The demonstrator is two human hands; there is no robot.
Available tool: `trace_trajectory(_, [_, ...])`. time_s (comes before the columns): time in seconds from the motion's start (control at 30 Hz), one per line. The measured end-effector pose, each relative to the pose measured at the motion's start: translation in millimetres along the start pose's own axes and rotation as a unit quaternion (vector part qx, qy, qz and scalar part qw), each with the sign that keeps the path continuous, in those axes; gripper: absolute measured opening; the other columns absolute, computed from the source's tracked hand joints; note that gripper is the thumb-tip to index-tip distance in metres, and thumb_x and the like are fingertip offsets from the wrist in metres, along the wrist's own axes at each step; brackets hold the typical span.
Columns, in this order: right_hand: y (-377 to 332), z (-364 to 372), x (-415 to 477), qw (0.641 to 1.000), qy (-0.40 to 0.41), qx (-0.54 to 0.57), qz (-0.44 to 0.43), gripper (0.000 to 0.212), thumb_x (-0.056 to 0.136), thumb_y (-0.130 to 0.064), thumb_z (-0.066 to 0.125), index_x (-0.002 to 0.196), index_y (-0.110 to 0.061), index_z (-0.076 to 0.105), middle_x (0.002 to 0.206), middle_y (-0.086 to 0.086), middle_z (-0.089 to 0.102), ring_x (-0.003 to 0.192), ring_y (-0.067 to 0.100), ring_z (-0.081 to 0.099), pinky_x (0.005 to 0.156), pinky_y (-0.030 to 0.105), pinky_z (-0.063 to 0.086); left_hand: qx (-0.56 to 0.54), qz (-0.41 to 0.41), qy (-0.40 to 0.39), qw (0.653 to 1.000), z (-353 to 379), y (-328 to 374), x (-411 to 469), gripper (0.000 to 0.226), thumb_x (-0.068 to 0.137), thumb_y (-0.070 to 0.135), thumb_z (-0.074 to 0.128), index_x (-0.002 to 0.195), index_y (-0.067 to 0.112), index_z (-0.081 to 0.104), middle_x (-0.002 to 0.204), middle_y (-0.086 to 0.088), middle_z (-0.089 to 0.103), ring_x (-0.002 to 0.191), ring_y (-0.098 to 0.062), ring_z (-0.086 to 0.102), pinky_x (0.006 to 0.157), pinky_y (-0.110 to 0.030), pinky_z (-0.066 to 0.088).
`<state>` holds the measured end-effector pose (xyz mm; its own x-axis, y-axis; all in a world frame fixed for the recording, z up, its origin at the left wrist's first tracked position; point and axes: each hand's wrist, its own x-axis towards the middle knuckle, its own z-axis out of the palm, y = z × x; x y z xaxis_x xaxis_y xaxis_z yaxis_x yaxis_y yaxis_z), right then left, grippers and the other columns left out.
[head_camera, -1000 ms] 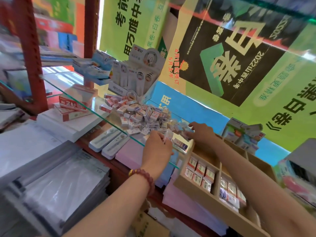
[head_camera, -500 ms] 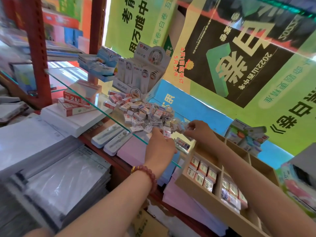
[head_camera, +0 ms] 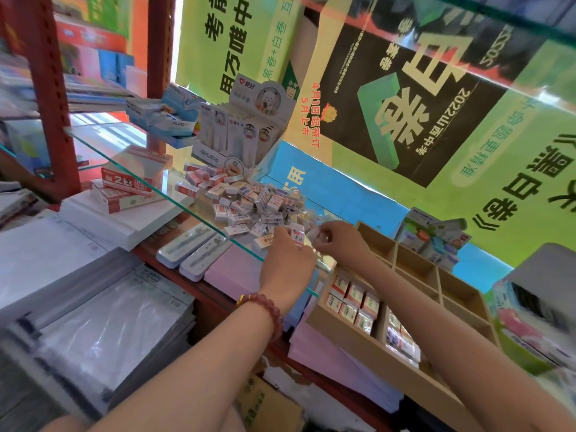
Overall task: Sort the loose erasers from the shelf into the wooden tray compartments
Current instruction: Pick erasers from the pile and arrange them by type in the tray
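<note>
A pile of loose erasers [head_camera: 249, 202] in white and red wrappers lies on the glass shelf [head_camera: 131, 151]. My left hand [head_camera: 288, 263], with a red bead bracelet on its wrist, holds a white eraser [head_camera: 296, 236] upright at the pile's near edge. My right hand [head_camera: 338, 240] pinches a small clear-wrapped eraser [head_camera: 319, 236] just beside it. The wooden tray [head_camera: 367, 347] sits below and to the right; its near-left compartment holds rows of red-and-white erasers [head_camera: 353, 302], and the one beside it holds clear-wrapped erasers [head_camera: 400, 338].
A display box of white packs [head_camera: 240, 132] and blue boxes [head_camera: 165, 112] stand behind the pile. Red-and-white cartons [head_camera: 131, 179], two pen cases [head_camera: 193, 249], pink paper stacks [head_camera: 237, 269] and wrapped paper reams [head_camera: 93, 322] lie under the shelf. Small boxed items [head_camera: 433, 238] sit behind the tray.
Both hands have closed in on the pile's near edge. My left hand now has a white eraser lifted upright, and my right hand has drawn in beside it with a small one.
</note>
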<state>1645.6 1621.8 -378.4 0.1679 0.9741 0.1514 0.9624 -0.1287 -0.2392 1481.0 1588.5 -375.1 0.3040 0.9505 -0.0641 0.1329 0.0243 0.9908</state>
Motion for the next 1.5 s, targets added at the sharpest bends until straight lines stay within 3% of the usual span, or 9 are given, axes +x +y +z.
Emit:
trace_trajectory(0.1, [-7, -21, -17, 0.959, 0.129, 0.248, 0.045, 0.008, 0.083, -0.019, 0.07, 0.083, -0.013, 0.064, 0.069, -0.002, 0.061, 0.063, 0.015, 0.06, 0.064, 0.03, 0.051, -0.019, 0.012, -0.015, 1.0, 7, 7, -7, 0.029, 0.091, 0.015, 0.047, 0.116, 0.011, 0.032, 0.087, -0.006, 0.056, 0.08, -0.027, 0.063, 0.067, -0.039, 0.047])
trace_trajectory(0.2, [-12, -52, -52, 0.889, 0.091, 0.429, 0.129, 0.012, 0.085, -0.017, 0.069, 0.094, -0.009, 0.068, 0.074, 0.001, 0.068, 0.066, 0.011, 0.062, 0.068, 0.025, 0.054, -0.035, 0.029, -0.059, 0.997, 21, 17, -14, 0.04, 0.087, 0.021, 0.058, 0.114, 0.012, 0.029, 0.084, -0.001, 0.05, 0.077, -0.021, 0.055, 0.079, -0.04, 0.049])
trace_trajectory(0.33, [-1, -82, -114, 0.882, -0.019, 0.448, 0.147, 0.015, 0.086, -0.022, 0.065, 0.088, -0.009, 0.071, 0.084, 0.013, 0.071, 0.074, 0.018, 0.06, 0.073, 0.027, 0.047, 0.013, 0.111, -0.171, 0.979, 47, 28, -30, 0.071, 0.082, 0.025, 0.067, 0.13, 0.016, 0.016, 0.105, -0.001, 0.052, 0.094, -0.02, 0.057, 0.089, -0.037, 0.05])
trace_trajectory(0.53, [24, -93, -184, 0.807, -0.001, 0.553, 0.205, 0.016, 0.083, -0.018, 0.061, 0.088, -0.002, 0.059, 0.065, 0.002, 0.064, 0.06, 0.009, 0.062, 0.059, 0.018, 0.052, 0.155, 0.234, -0.286, 0.916, 86, 34, -67, 0.06, 0.093, 0.017, 0.05, 0.139, 0.016, 0.01, 0.132, -0.011, 0.046, 0.097, -0.022, 0.059, 0.081, -0.031, 0.048])
trace_trajectory(0.73, [48, -97, -220, 0.842, 0.068, 0.486, 0.224, 0.033, 0.082, -0.017, 0.065, 0.112, -0.008, 0.054, 0.088, 0.013, 0.067, 0.07, 0.019, 0.065, 0.058, 0.025, 0.056, 0.156, 0.235, -0.362, 0.888, 119, 33, -82, 0.049, 0.092, 0.002, 0.041, 0.136, 0.012, 0.021, 0.123, -0.007, 0.045, 0.095, -0.012, 0.053, 0.076, -0.02, 0.046])
trace_trajectory(0.9, [74, -109, -248, 0.911, 0.083, 0.377, 0.143, 0.043, 0.08, -0.011, 0.069, 0.118, -0.023, 0.053, 0.108, 0.004, 0.064, 0.084, 0.021, 0.069, 0.067, 0.027, 0.058, 0.166, 0.212, -0.391, 0.88, 139, 29, -87, 0.042, 0.097, 0.018, 0.048, 0.136, 0.016, 0.033, 0.131, -0.007, 0.034, 0.107, -0.017, 0.048, 0.083, -0.018, 0.037])
trace_trajectory(1.0, [85, -111, -266, 0.923, 0.064, 0.354, 0.14, 0.034, 0.078, -0.017, 0.069, 0.111, -0.019, 0.061, 0.105, -0.001, 0.069, 0.085, 0.016, 0.07, 0.067, 0.026, 0.057, 0.167, 0.203, -0.423, 0.867, 146, 29, -90, 0.042, 0.096, 0.02, 0.049, 0.135, 0.012, 0.035, 0.12, -0.005, 0.043, 0.089, -0.007, 0.046, 0.065, -0.009, 0.037])
trace_trajectory(1.13, [94, -107, -280, 0.905, 0.089, 0.375, 0.178, 0.027, 0.08, -0.012, 0.069, 0.106, -0.016, 0.062, 0.096, -0.003, 0.069, 0.082, 0.012, 0.07, 0.067, 0.026, 0.057, 0.122, 0.157, -0.45, 0.871, 154, 25, -97, 0.039, 0.095, 0.017, 0.051, 0.132, 0.012, 0.037, 0.097, 0.007, 0.052, 0.073, -0.001, 0.053, 0.058, -0.008, 0.042])
trace_trajectory(1.5, [103, -98, -296, 0.854, 0.105, 0.457, 0.225, 0.041, 0.073, -0.027, 0.07, 0.111, -0.016, 0.061, 0.101, 0.002, 0.072, 0.091, 0.016, 0.069, 0.071, 0.025, 0.056, 0.024, 0.067, -0.446, 0.892, 161, 28, -101, 0.04, 0.087, 0.016, 0.063, 0.122, 0.011, 0.042, 0.11, -0.001, 0.053, 0.068, -0.009, 0.065, 0.056, -0.016, 0.054])
